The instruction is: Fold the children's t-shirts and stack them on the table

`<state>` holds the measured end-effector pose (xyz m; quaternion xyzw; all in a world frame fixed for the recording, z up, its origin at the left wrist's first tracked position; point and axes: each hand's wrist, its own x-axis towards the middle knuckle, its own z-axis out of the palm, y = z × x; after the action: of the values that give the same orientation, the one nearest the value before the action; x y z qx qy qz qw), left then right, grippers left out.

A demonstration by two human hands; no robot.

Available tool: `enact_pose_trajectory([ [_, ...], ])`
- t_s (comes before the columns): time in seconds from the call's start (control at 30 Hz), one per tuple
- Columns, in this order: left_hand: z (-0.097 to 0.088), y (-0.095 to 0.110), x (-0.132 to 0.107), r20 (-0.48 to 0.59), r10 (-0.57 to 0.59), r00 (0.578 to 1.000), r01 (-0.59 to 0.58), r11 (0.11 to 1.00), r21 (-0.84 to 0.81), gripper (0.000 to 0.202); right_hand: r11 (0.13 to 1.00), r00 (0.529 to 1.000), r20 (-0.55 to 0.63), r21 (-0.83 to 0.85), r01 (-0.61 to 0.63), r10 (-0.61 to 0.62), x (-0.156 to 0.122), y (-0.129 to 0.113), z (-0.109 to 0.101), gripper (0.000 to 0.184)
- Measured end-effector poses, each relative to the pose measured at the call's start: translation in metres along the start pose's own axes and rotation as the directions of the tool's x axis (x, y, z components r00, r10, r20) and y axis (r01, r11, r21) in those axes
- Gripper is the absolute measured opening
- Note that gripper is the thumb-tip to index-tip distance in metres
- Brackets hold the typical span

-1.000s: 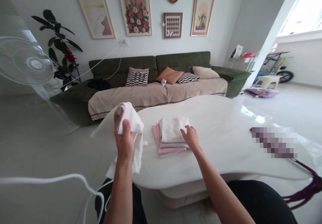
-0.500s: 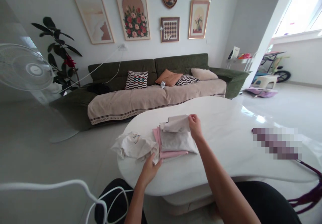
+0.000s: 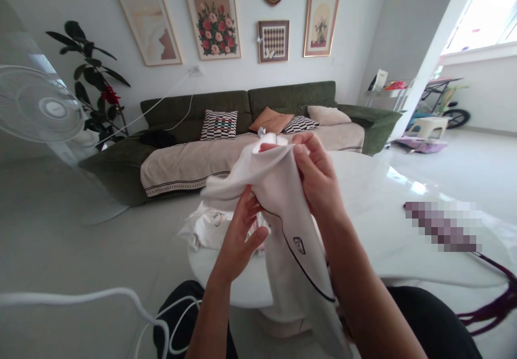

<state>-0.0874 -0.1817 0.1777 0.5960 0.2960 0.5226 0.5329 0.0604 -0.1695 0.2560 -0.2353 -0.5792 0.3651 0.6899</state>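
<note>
— Two hands are set on one piece of cloth; how is it held?

— The white garment with dark piping and a small crest (image 3: 283, 208) is held raised above the near edge of the glossy white oval table (image 3: 371, 197). Its upper hem is pinched between thumb and fingers of the right hand (image 3: 319, 178), which is closed on the fabric. The left hand (image 3: 242, 235) is placed lower, its fingers curled onto a fold beside the piping.

— Which way is the garment laid out from the fingers?

— Its long axis is run from the right hand's pinch downward and toward the lap, so most of the cloth is hung below and to the right of the left hand. The top edge is nearer the right hand; the middle is nearer the left.

— What else is found close by?

— A crumpled white cloth with a printed mark (image 3: 210, 224) is seen lying on the table, just behind the left hand.
</note>
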Motion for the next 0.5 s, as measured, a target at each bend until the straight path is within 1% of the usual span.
enact_pose_trajectory([
  [0.07, 0.008, -0.003, -0.001, 0.031, -0.072, 0.997, 0.073, 0.995, -0.064, 0.092, 0.999, 0.997, 0.067, 0.015, -0.031, 0.030, -0.004, 0.006, 0.011, 0.019],
  [0.1, 0.010, -0.005, 0.000, 0.009, -0.077, 0.997, 0.077, 0.994, -0.071, 0.087, 0.999, 0.994, 0.105, 0.008, -0.037, 0.036, -0.004, 0.011, 0.014, 0.019],
  [0.13, 0.009, -0.008, 0.003, -0.041, -0.060, 0.997, 0.058, 0.997, -0.059, 0.078, 0.999, 0.990, 0.138, -0.011, -0.030, 0.032, -0.003, 0.016, 0.016, 0.020],
  [0.17, 0.004, -0.011, 0.009, -0.117, -0.018, 0.993, 0.015, 1.000, -0.025, 0.066, 0.999, 0.987, 0.160, -0.044, -0.012, 0.019, 0.000, 0.022, 0.015, 0.020],
  [0.2, -0.003, -0.014, 0.016, -0.214, 0.050, 0.976, -0.043, 0.998, 0.037, 0.054, 0.995, 0.987, 0.160, -0.095, 0.019, -0.004, 0.003, 0.029, 0.012, 0.019],
  [0.23, -0.013, -0.017, 0.025, -0.316, 0.133, 0.939, -0.095, 0.986, 0.134, 0.043, 0.984, 0.991, 0.132, -0.171, 0.056, -0.033, 0.007, 0.037, 0.005, 0.018],
  [0.27, -0.026, -0.020, 0.035, -0.411, 0.218, 0.885, -0.115, 0.959, 0.261, 0.037, 0.957, 0.995, 0.079, -0.281, 0.075, -0.055, 0.011, 0.046, -0.004, 0.017],
  [0.3, -0.040, -0.024, 0.045, -0.484, 0.298, 0.823, -0.093, 0.911, 0.402, 0.036, 0.901, 0.999, 0.022, -0.431, 0.049, -0.044, 0.014, 0.056, -0.015, 0.017],
  [0.33, -0.053, -0.028, 0.055, -0.528, 0.353, 0.773, -0.019, 0.844, 0.536, 0.040, 0.807, 0.999, -0.033, -0.590, -0.023, 0.005, 0.016, 0.067, -0.028, 0.018],
  [0.37, -0.066, -0.034, 0.063, -0.551, 0.372, 0.747, 0.096, 0.760, 0.643, 0.047, 0.681, 0.993, -0.086, -0.723, -0.118, 0.080, 0.016, 0.077, -0.040, 0.019],
  [0.4, -0.076, -0.041, 0.069, -0.571, 0.357, 0.740, 0.228, 0.665, 0.711, 0.057, 0.545, 0.977, -0.136, -0.813, -0.205, 0.166, 0.013, 0.087, -0.051, 0.021],
  [0.43, -0.082, -0.050, 0.072, -0.588, 0.317, 0.744, 0.352, 0.562, 0.748, 0.066, 0.426, 0.953, -0.177, -0.863, -0.270, 0.245, 0.009, 0.095, -0.061, 0.022],
  [0.47, -0.086, -0.060, 0.074, -0.598, 0.258, 0.759, 0.447, 0.462, 0.766, 0.072, 0.342, 0.931, -0.208, -0.887, -0.309, 0.301, 0.002, 0.102, -0.068, 0.024],
  [0.5, -0.086, -0.072, 0.073, -0.596, 0.188, 0.780, 0.505, 0.373, 0.778, 0.073, 0.297, 0.917, -0.228, -0.896, -0.329, 0.328, -0.005, 0.108, -0.073, 0.027],
])
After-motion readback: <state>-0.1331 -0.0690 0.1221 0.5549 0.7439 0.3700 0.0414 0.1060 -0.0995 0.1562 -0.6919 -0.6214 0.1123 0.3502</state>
